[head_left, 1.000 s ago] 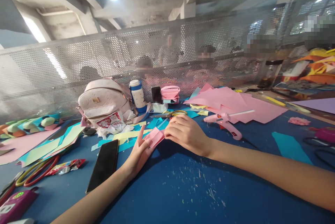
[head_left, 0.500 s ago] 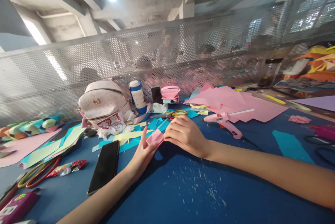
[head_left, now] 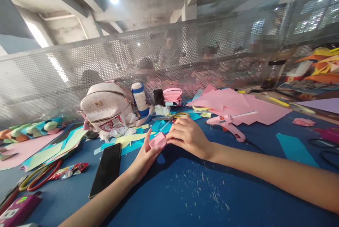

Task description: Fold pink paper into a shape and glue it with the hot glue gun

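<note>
A small folded piece of pink paper (head_left: 158,140) is held between my two hands above the blue table (head_left: 169,195). My left hand (head_left: 148,156) grips its left side, thumb on the near face and fingers behind. My right hand (head_left: 188,137) pinches the right edge between bent fingertips and thumb. Just behind my hands lie cut strips of blue and yellow paper (head_left: 137,136). A black phone (head_left: 106,168) lies flat to the left of my left hand. Right of my right hand rests a pink glue gun (head_left: 229,124) with a clear glue stick in it.
At the back stand a pale backpack (head_left: 106,96) and a white-and-blue bottle (head_left: 140,99) before a perforated metal screen (head_left: 113,57). Large pink sheets (head_left: 238,105) spread behind the glue gun. Scissors (head_left: 39,177) lie at left. People sit beyond the screen.
The pink paper has tilted slightly and shows more of its folded shape between my fingers. Both hands stay in nearly the same place.
</note>
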Motion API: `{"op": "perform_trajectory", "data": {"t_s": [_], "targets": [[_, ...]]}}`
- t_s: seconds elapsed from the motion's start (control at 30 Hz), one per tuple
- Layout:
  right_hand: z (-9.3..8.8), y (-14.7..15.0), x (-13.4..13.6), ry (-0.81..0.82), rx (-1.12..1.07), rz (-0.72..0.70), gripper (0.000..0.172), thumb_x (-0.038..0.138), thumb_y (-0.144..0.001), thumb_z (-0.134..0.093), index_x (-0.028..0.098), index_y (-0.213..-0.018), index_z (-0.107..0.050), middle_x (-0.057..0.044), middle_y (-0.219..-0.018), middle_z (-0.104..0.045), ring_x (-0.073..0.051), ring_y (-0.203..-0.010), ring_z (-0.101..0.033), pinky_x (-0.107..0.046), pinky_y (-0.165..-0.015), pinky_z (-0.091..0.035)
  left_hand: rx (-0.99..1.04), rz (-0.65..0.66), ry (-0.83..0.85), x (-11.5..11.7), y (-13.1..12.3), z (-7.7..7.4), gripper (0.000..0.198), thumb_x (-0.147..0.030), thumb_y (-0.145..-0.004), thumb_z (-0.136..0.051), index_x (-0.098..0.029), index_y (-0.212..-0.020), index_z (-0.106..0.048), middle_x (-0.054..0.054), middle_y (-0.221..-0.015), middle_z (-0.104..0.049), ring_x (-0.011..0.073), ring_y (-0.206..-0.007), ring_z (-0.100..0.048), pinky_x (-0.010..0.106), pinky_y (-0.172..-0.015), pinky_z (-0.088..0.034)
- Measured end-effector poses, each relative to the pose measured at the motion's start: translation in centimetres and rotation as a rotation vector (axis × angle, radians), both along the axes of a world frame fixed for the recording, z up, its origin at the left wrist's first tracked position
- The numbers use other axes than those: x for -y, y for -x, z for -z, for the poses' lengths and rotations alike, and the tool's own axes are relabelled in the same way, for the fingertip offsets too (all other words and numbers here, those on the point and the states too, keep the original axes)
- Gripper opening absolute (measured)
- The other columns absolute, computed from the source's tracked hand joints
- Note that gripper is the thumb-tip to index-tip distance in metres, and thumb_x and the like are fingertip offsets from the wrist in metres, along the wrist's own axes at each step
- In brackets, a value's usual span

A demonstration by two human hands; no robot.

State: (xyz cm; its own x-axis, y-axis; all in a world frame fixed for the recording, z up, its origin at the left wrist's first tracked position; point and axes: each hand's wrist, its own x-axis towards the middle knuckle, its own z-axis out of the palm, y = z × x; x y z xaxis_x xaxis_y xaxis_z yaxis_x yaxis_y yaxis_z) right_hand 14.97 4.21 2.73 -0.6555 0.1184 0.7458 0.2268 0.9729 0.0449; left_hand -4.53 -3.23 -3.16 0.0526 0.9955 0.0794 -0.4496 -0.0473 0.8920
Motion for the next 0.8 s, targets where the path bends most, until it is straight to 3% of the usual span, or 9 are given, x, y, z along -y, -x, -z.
{"op": "perform_trajectory", "data": {"t_s": [0.1,0.17,0.23,0.3,0.43,0.63,0.8], "targets": [[-0.1,0.0,0.1,0.082,0.010,-0.003,0.012,0.028,-0.092,-0.060,0.022,-0.086,-0.068,0.000,-0.083,-0.066,-0.018,-0.082,-0.050,-0.034,-0.083,-0.034,-0.146,-0.153,-0.034,0.1,0.1,-0.2,0.082,-0.040,-0.080,-0.073,-0.034,-0.148,-0.028,0.010,-0.144,-0.048,0.0284,-0.135,-0.043,0.047,-0.113,-0.031],[-0.1,0.0,0.1,0.153,0.005,-0.004,0.010,0.028,-0.090,-0.063,0.022,-0.085,-0.069,0.000,-0.081,-0.066,-0.018,-0.082,-0.050,-0.033,-0.082,-0.034,-0.322,-0.336,-0.155,0.4,0.3,-0.6,0.073,-0.039,-0.079,-0.074,-0.035,-0.143,-0.039,0.007,-0.148,-0.043,0.0287,-0.140,-0.035,0.046,-0.114,-0.029],[0.0,0.1,0.0,0.228,-0.007,-0.018,0.009,0.028,-0.088,-0.066,0.022,-0.083,-0.069,0.001,-0.078,-0.066,-0.017,-0.080,-0.050,-0.033,-0.080,-0.035,-0.514,-0.432,-0.331,0.6,0.5,-1.1,0.062,-0.034,-0.076,-0.077,-0.033,-0.134,-0.053,0.005,-0.148,-0.044,0.0286,-0.141,-0.032,0.044,-0.116,-0.027],[0.1,0.2,0.0,0.300,-0.026,-0.051,0.007,0.027,-0.086,-0.068,0.022,-0.082,-0.069,0.002,-0.077,-0.066,-0.016,-0.077,-0.051,-0.032,-0.079,-0.035,-0.674,-0.436,-0.450,0.9,0.7,-1.5,0.050,-0.031,-0.077,-0.076,-0.030,-0.124,-0.063,0.005,-0.140,-0.053,0.0289,-0.136,-0.040,0.043,-0.115,-0.028],[0.5,0.4,0.2,0.445,-0.055,-0.126,0.006,0.024,-0.084,-0.070,0.020,-0.079,-0.069,0.003,-0.076,-0.067,-0.014,-0.074,-0.054,-0.032,-0.081,-0.037,-0.793,-0.454,-0.467,1.1,0.9,-1.6,0.038,-0.032,-0.081,-0.072,-0.031,-0.119,-0.068,0.004,-0.122,-0.067,0.0283,-0.119,-0.057,0.042,-0.109,-0.038],[1.0,0.6,0.2,0.575,-0.121,-0.122,0.007,0.026,-0.082,-0.072,0.020,-0.079,-0.071,-0.002,-0.083,-0.068,-0.017,-0.082,-0.056,-0.032,-0.080,-0.042,-0.808,-0.446,-0.507,1.0,1.3,-1.3,0.033,-0.031,-0.082,-0.070,-0.032,-0.116,-0.070,0.003,-0.120,-0.069,0.0270,-0.116,-0.060,0.041,-0.105,-0.042],[1.2,0.8,0.0,0.687,-0.128,-0.162,0.008,0.027,-0.082,-0.071,0.020,-0.078,-0.071,-0.001,-0.084,-0.072,-0.016,-0.080,-0.063,-0.035,-0.088,-0.045,-0.795,-0.458,-0.479,1.1,1.5,-1.2,0.032,-0.030,-0.083,-0.069,-0.032,-0.114,-0.071,0.002,-0.123,-0.068,0.0279,-0.119,-0.059,0.042,-0.108,-0.040]]}}
